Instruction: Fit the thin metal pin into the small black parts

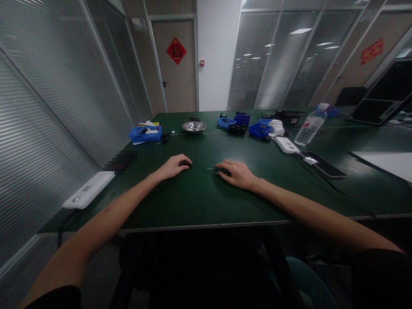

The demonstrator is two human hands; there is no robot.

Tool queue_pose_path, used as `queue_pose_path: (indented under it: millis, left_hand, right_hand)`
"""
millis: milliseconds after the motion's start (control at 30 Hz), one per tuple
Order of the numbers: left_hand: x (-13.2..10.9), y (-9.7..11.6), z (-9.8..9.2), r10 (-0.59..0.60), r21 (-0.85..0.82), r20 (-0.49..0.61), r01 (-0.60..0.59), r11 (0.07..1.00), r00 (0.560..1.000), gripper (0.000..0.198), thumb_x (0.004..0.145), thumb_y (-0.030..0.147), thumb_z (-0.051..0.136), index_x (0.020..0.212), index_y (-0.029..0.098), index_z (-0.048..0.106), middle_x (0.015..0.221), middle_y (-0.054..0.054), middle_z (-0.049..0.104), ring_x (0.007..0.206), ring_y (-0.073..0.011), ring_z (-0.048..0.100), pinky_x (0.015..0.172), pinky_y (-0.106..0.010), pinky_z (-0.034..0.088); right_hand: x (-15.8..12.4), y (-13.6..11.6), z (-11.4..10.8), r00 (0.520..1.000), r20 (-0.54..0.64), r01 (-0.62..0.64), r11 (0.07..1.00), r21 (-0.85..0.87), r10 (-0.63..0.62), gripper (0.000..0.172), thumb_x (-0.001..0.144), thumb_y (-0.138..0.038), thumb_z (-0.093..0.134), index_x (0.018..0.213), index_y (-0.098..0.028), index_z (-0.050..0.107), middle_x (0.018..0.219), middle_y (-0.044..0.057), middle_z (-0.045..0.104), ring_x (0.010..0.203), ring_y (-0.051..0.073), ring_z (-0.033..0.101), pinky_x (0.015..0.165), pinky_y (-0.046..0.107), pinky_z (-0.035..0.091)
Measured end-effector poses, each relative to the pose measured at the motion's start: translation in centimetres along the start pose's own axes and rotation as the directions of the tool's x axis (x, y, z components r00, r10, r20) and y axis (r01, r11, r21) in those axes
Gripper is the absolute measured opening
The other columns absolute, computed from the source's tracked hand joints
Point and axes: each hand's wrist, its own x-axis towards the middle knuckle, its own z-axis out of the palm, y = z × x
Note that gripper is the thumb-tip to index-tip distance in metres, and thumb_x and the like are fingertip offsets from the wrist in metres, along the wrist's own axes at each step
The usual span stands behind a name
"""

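My left hand (175,165) rests on the dark green table (199,201), fingers curled over a small dark object (186,163) that I cannot name. A little to its right, my right hand (236,174) lies on the table with fingers closed on a small black part (221,170); a thin dark piece sticks out from it to the left. The two hands are about a hand's width apart near the table's middle.
A steel bowl (194,126) and several blue bins (145,134) with small parts stand at the far side. A water bottle (310,125), white power bank (286,145) and phone (323,164) lie right. A white device (88,189) sits at the left edge.
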Motion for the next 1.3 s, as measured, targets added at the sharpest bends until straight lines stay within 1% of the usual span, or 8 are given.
queue_pose_path:
  millis: [133, 233, 433, 667, 900, 1000, 1167, 1300]
  left_hand:
    - [-0.4, -4.1, -2.2, -0.193, 0.069, -0.084, 0.199, 0.978, 0.978, 0.027, 0.094, 0.031, 0.07, 0.118, 0.021, 0.078, 0.123, -0.009, 0.073, 0.112, -0.0261, 0.069, 0.101, -0.041, 0.055]
    - [-1.2, -7.2, -4.1, -0.336, 0.17, -0.164, 0.362, 0.916, 0.928, 0.028, 0.092, 0.03, 0.071, 0.116, 0.022, 0.081, 0.123, -0.009, 0.076, 0.11, -0.0267, 0.071, 0.102, -0.04, 0.055]
    - [-3.2, -10.9, -7.2, -0.448, 0.282, -0.258, 0.51, 0.813, 0.856, 0.032, 0.092, 0.03, 0.069, 0.12, 0.026, 0.083, 0.126, -0.007, 0.079, 0.117, -0.0297, 0.073, 0.111, -0.039, 0.052]
    - [-3.1, -10.3, -8.0, -0.519, 0.305, -0.248, 0.574, 0.759, 0.818, 0.039, 0.089, 0.021, 0.067, 0.124, 0.023, 0.083, 0.129, -0.008, 0.078, 0.119, -0.0315, 0.073, 0.115, -0.039, 0.05]
    - [-3.5, -9.5, -8.2, -0.524, 0.188, -0.346, 0.605, 0.774, 0.778, 0.028, 0.085, 0.023, 0.075, 0.111, 0.025, 0.086, 0.12, -0.008, 0.081, 0.116, -0.0324, 0.073, 0.11, -0.042, 0.053]
    - [-3.5, -9.9, -8.0, -0.495, 0.188, -0.374, 0.586, 0.788, 0.785, 0.025, 0.084, 0.02, 0.075, 0.106, 0.026, 0.087, 0.118, -0.008, 0.081, 0.114, -0.0313, 0.074, 0.109, -0.04, 0.053]
    - [-3.4, -10.6, -7.8, -0.423, 0.256, -0.36, 0.524, 0.812, 0.831, 0.028, 0.086, 0.015, 0.07, 0.104, 0.026, 0.088, 0.116, -0.007, 0.082, 0.113, -0.0301, 0.074, 0.11, -0.038, 0.052]
    - [-3.6, -10.6, -7.8, -0.415, 0.258, -0.355, 0.514, 0.818, 0.838, 0.031, 0.087, 0.015, 0.067, 0.107, 0.026, 0.088, 0.115, -0.006, 0.082, 0.113, -0.0297, 0.075, 0.11, -0.038, 0.053]
  right_hand:
    - [-0.1, 0.2, 0.2, 1.0, -0.008, 0.01, 1.0, 0.002, -0.01, 0.037, 0.107, -0.041, 0.053, 0.136, -0.023, 0.066, 0.118, 0.008, 0.071, 0.084, 0.019, 0.066, 0.072, 0.032, 0.046]
    - [-0.1, 0.3, 0.2, 1.0, -0.006, 0.012, 1.0, 0.005, -0.012, 0.036, 0.107, -0.042, 0.053, 0.135, -0.023, 0.066, 0.119, 0.009, 0.071, 0.084, 0.019, 0.066, 0.072, 0.032, 0.046]
    - [-0.1, 0.4, 0.2, 1.0, -0.011, 0.018, 1.0, 0.0, -0.018, 0.038, 0.108, -0.042, 0.052, 0.136, -0.022, 0.066, 0.119, 0.009, 0.071, 0.084, 0.019, 0.066, 0.071, 0.031, 0.045]
    - [-0.1, 0.5, 0.2, 1.0, -0.004, 0.023, 1.0, 0.006, -0.023, 0.037, 0.108, -0.042, 0.052, 0.137, -0.023, 0.065, 0.121, 0.008, 0.071, 0.087, 0.019, 0.067, 0.072, 0.031, 0.047]
    - [-0.1, 0.3, -0.1, 1.0, 0.011, 0.02, 1.0, 0.022, -0.02, 0.038, 0.108, -0.042, 0.052, 0.137, -0.023, 0.066, 0.12, 0.009, 0.071, 0.085, 0.02, 0.068, 0.072, 0.033, 0.048]
    - [-0.1, 0.3, -0.1, 1.0, 0.011, 0.017, 1.0, 0.018, -0.017, 0.038, 0.107, -0.042, 0.053, 0.137, -0.023, 0.066, 0.121, 0.009, 0.071, 0.085, 0.019, 0.067, 0.071, 0.032, 0.047]
    - [0.0, 0.2, 0.0, 1.0, 0.013, 0.017, 1.0, 0.002, -0.017, 0.038, 0.108, -0.043, 0.053, 0.137, -0.024, 0.066, 0.119, 0.008, 0.071, 0.087, 0.019, 0.066, 0.072, 0.031, 0.046]
    - [0.0, 0.0, -0.2, 1.0, 0.015, 0.014, 1.0, 0.002, -0.014, 0.038, 0.108, -0.043, 0.052, 0.136, -0.023, 0.066, 0.12, 0.009, 0.071, 0.087, 0.019, 0.066, 0.072, 0.031, 0.046]
